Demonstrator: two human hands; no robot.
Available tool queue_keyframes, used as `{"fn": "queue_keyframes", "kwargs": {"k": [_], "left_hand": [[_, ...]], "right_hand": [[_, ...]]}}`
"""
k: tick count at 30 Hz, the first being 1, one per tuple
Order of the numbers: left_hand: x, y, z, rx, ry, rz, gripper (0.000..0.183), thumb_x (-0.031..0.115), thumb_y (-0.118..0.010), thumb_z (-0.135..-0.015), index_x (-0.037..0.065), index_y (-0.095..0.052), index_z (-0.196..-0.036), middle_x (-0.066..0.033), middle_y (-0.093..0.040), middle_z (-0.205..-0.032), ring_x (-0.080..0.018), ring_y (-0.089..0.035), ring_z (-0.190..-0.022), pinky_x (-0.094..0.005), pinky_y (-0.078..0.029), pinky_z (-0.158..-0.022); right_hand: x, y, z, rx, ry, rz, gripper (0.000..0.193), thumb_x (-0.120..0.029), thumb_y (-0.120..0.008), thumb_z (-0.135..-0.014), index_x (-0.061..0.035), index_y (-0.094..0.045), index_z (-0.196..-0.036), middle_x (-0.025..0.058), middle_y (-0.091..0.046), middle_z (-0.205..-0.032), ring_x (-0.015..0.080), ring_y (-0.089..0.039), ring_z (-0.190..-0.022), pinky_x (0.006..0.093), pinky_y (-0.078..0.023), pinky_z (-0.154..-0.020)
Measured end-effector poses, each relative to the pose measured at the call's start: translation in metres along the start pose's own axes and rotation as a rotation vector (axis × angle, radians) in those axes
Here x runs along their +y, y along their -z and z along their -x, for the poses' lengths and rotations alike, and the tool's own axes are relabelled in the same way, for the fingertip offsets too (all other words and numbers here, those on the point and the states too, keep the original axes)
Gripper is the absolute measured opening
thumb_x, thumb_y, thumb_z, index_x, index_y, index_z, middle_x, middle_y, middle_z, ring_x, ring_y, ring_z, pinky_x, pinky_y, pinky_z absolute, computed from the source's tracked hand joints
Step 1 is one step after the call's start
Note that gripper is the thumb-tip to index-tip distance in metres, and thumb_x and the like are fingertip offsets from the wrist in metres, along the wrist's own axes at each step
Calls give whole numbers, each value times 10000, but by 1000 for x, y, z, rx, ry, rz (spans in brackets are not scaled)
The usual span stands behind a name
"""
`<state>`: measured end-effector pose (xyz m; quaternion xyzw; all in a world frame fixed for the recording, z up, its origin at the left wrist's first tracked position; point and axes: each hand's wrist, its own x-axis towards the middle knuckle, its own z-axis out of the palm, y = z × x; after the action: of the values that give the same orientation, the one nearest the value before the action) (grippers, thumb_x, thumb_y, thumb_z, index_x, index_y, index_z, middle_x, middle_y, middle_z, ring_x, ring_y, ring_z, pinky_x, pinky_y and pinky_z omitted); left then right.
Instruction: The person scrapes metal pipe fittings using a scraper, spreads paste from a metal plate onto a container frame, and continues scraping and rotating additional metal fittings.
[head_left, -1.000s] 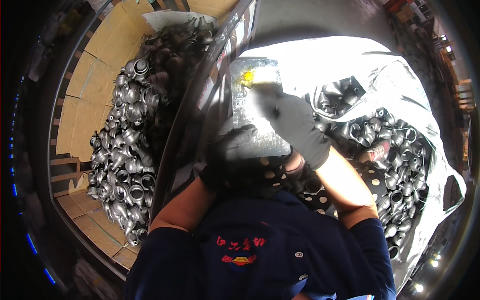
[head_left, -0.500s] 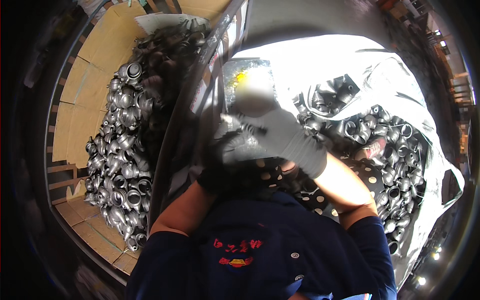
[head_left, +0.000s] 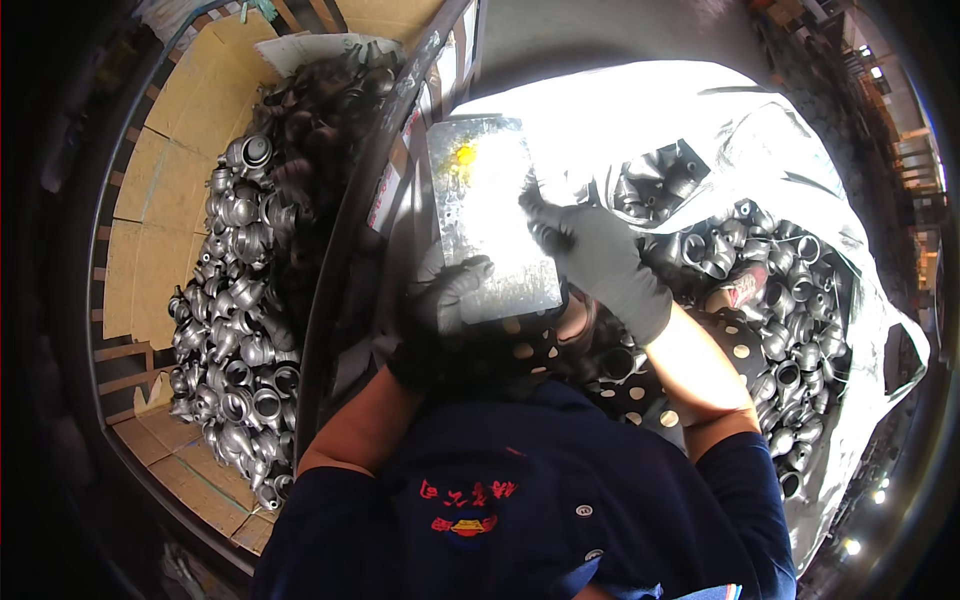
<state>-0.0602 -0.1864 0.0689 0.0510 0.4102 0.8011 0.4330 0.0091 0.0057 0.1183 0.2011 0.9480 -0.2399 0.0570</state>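
Observation:
A flat grey metal plate (head_left: 490, 225) with a yellow smear near its top is held up in front of me. My left hand (head_left: 450, 300), in a dark glove, grips its lower left corner. In a grey glove, my right hand (head_left: 600, 265) has its fingers curled over the plate's right edge. The plate sits over the rim between a bin (head_left: 150, 250) on the left and a white sack (head_left: 800, 150) on the right. Whether anything small lies under my right fingers is hidden.
The cardboard-lined bin on the left holds a heap of several shiny metal pipe fittings (head_left: 240, 310). The open white sack on the right holds more of these fittings (head_left: 790, 300). A dark curved metal frame bar (head_left: 345, 250) runs between them. A dotted dark cloth (head_left: 520, 350) lies below the plate.
My right hand swept across the plate's face and now rests at its right edge, so more of the plate shows. My left hand has kept its grip.

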Motion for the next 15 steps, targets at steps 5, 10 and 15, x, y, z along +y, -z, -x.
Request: {"fn": "queue_keyframes", "kwargs": {"k": [5, 10, 15], "left_hand": [[-8, 13, -5, 34, -116, -168, 294, -8, -503, -960, -16, -554, -1249, -108, -647, -1152, -176, -628, -1050, -338, -528, -922], [-16, 19, -4, 92, -41, -69, 353, -15, -524, -925, -45, -525, -1277, -130, -640, -1128, -187, -628, -1033, -323, -520, -939], [-18, 11, -3, 110, -113, -120, 253, -13, -511, -968, -27, -555, -1217, -93, -651, -1106, -152, -636, -986, -305, -536, -877]], "right_hand": [[-6, -13, -5, 187, 256, 111, 375, -204, -646, -895, -245, -658, -1267, 140, -705, -864, 325, -687, -728, 400, -546, -669], [3, -22, -11, 329, 149, -46, 347, -231, -623, -923, -247, -657, -1268, 155, -682, -800, 335, -664, -688, 436, -525, -624], [10, -21, -21, 358, 297, 120, 327, -279, -621, -932, -253, -665, -1255, 138, -676, -754, 317, -669, -670, 425, -525, -617]]}}
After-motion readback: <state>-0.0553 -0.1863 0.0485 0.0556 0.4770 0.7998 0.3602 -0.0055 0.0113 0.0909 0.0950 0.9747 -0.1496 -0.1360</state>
